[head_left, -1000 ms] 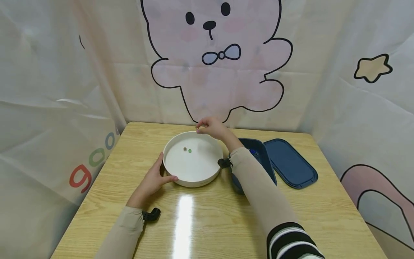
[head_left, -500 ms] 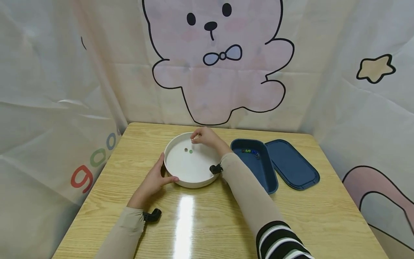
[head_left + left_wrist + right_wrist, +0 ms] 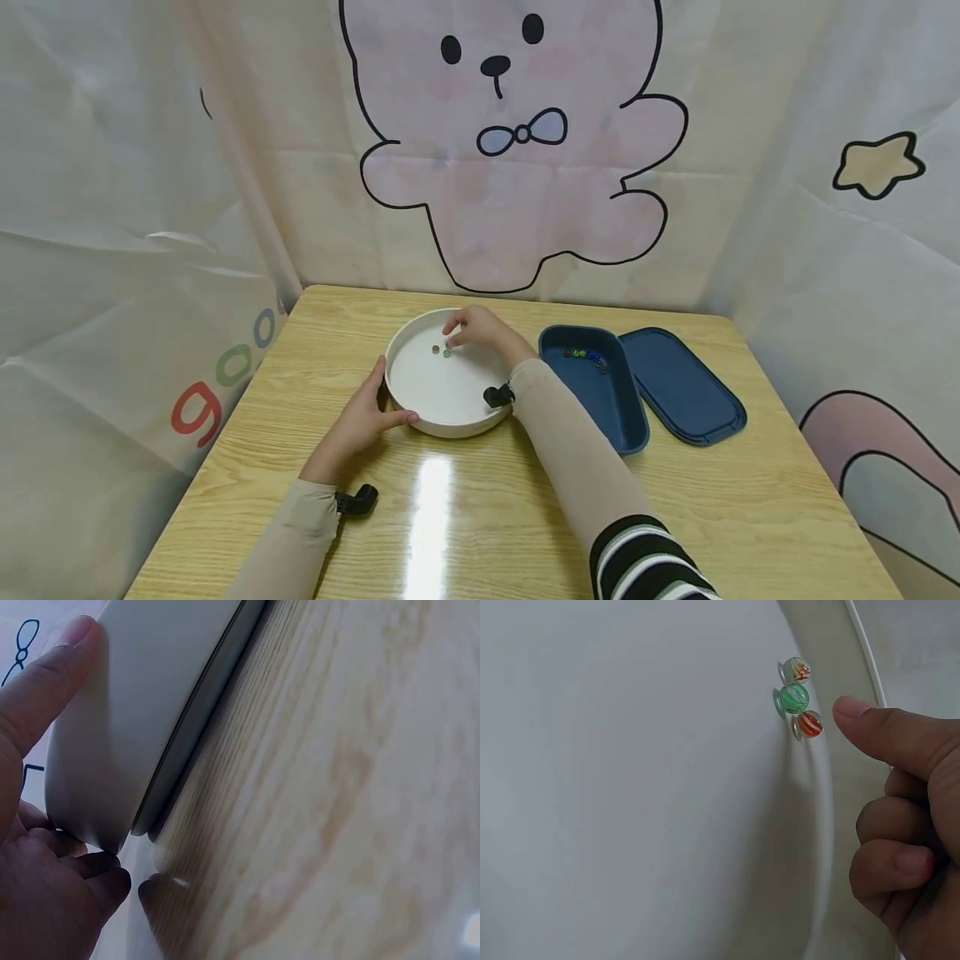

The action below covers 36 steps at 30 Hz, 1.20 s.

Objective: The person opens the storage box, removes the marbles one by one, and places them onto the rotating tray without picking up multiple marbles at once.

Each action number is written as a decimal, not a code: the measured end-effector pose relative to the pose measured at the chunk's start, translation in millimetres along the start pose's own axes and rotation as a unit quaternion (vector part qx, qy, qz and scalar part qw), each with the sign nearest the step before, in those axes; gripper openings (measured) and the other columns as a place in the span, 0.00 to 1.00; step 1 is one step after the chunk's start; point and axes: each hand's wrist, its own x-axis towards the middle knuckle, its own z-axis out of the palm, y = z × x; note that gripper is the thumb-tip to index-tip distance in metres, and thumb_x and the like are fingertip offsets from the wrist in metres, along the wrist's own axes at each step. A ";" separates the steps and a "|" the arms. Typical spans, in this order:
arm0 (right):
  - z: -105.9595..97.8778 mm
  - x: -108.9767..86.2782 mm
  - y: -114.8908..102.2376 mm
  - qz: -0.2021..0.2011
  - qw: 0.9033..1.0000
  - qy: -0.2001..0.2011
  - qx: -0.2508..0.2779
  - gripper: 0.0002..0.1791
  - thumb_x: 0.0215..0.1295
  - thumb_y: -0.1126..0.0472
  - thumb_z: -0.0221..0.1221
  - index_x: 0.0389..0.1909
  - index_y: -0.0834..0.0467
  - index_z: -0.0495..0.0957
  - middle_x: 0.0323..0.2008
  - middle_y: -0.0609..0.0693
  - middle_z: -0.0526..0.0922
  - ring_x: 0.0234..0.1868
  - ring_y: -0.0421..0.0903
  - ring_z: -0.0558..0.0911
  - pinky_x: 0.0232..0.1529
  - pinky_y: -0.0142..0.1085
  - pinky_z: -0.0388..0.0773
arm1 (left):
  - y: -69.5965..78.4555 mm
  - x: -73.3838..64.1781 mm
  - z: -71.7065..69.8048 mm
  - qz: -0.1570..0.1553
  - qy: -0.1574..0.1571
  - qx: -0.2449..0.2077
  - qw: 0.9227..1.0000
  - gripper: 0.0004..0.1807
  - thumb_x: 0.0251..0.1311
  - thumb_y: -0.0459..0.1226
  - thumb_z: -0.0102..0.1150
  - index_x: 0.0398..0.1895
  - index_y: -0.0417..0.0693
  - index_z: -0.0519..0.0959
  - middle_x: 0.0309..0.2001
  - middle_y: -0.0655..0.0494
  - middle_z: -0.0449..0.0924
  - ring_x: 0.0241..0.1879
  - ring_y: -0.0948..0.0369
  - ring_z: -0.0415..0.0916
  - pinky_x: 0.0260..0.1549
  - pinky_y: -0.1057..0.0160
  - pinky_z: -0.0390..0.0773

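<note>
- Head view: your left hand [image 3: 357, 425] is clamped on the white dish [image 3: 442, 392]; your right hand [image 3: 483, 331] is over it, thumb and forefinger apart.
- Left wrist view: your thumb and fingers brace the dish's side.
- Right wrist view: three marbles [image 3: 793, 698] lie in the dish, just beside your thumb. You are seemingly setting them together; the next move likely calls for lifting clear without nudging them.

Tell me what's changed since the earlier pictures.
The right hand moved down from the far rim into the white dish and let go of a third marble beside the two already there. The left hand still holds the dish; the blue box and lid stayed put.
</note>
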 end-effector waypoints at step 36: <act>-135.0 -149.5 55.8 0.003 0.989 0.148 -0.029 0.13 0.68 0.54 0.69 0.51 0.51 0.87 0.20 0.51 0.68 0.21 0.50 0.66 0.26 0.41 0.67 | 3.0 -2.7 2.0 -0.014 0.004 0.004 1.000 0.74 0.48 0.55 0.79 0.84 0.46 0.32 0.83 0.46 0.32 0.82 0.45 0.34 0.78 0.39 0.44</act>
